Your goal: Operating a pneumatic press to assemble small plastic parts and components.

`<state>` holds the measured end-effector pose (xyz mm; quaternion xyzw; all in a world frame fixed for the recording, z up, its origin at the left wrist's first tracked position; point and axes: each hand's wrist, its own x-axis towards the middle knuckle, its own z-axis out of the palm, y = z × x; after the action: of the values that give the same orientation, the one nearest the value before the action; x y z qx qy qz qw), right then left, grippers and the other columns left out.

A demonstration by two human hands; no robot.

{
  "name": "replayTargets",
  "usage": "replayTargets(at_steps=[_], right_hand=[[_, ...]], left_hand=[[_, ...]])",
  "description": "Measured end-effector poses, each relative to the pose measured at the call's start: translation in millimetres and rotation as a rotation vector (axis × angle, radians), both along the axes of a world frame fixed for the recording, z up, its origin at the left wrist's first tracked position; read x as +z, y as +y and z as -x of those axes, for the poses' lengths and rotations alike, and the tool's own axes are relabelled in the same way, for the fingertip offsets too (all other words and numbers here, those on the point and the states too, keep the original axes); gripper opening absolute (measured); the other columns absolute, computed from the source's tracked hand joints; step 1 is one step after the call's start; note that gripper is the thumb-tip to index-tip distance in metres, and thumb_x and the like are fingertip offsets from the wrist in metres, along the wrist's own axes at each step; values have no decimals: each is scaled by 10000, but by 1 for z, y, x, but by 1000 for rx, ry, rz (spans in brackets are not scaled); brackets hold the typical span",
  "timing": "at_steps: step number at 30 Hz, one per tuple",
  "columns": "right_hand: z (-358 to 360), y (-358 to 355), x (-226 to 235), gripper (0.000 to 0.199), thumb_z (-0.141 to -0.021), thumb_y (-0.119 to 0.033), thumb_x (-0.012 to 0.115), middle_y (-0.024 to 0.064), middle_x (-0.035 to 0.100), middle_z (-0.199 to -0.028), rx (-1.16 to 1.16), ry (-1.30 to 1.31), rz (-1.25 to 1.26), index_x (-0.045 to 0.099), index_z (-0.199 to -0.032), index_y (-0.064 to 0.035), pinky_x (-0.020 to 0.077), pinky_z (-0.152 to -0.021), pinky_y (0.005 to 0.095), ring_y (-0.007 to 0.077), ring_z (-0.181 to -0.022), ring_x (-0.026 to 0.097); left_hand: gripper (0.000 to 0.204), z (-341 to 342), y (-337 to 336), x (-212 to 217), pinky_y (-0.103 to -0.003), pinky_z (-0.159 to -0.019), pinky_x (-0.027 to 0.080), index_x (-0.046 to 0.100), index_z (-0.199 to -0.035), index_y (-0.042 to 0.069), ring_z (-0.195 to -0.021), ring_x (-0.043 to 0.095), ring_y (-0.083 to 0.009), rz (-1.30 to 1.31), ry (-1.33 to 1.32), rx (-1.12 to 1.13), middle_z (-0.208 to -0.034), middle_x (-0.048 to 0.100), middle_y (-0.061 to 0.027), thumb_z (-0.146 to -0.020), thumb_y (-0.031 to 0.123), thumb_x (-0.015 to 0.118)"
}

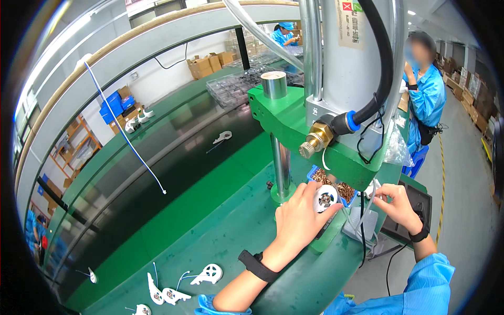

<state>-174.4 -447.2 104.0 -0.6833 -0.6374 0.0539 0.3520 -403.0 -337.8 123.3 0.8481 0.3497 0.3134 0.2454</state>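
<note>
My left hand (302, 214) is closed round a white plastic part (326, 196) with a round hub, held under the head of the green press (336, 131). Its thumb and fingers grip the part's edge. My right hand (395, 206) is on the press's right side, its thumb and fingers pinched beside a clear tube. A bit of something white shows at those fingertips, too covered to name. Just behind the white part stands a blue bin (345, 193) full of small copper-coloured pieces, partly hidden by my left hand and the press.
Similar white parts with thin blue leads, such as one wheel-shaped part (211, 273), lie on the green bench (247, 252) at lower left. Another white part (222, 137) rests on the dark belt beyond. A black hose (386, 68) runs down the press. Co-workers in blue are farther back.
</note>
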Motion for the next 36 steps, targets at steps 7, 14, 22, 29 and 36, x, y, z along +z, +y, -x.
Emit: replayTargets(at_steps=[7,14,22,29,36], right_hand=[[-2,6,-16,109,-715,-48,625,76,567,-640,-33,75,-47,621,-817,-8,397,-517,260,139,-554,505],[14,6,-17,151,-714,-11,610,55,593,-692,32,171,-20,621,-864,-8,417,-548,232,97,-573,501],[17,15,-77,117,-809,-26,572,15,584,-844,72,852,-124,566,-920,9,447,-702,214,70,-780,546],[18,12,-83,107,-818,-35,567,2,555,-859,112,876,-92,554,-915,10,424,-689,194,53,-774,518],[18,15,-66,118,-796,-5,584,22,567,-879,101,831,-168,578,-912,18,433,-727,208,71,-807,533]], left_hand=[[512,-7,3,8,-378,-580,482,560,-992,85,-694,615,-298,-8,103,19,-759,639,-106,-626,413,704],[454,-9,3,-1,-390,-500,472,513,-925,41,-617,614,-298,-50,102,43,-664,611,-129,-647,346,703],[512,7,-13,4,-377,-565,467,522,-1059,69,-687,612,-309,42,119,84,-768,624,-147,-693,392,676],[393,18,-13,2,-372,-572,460,570,-987,30,-694,608,-309,64,37,86,-779,618,-170,-744,329,648],[374,16,-17,-6,-379,-554,459,587,-938,19,-665,601,-323,-50,-12,112,-760,614,-172,-738,329,650]])
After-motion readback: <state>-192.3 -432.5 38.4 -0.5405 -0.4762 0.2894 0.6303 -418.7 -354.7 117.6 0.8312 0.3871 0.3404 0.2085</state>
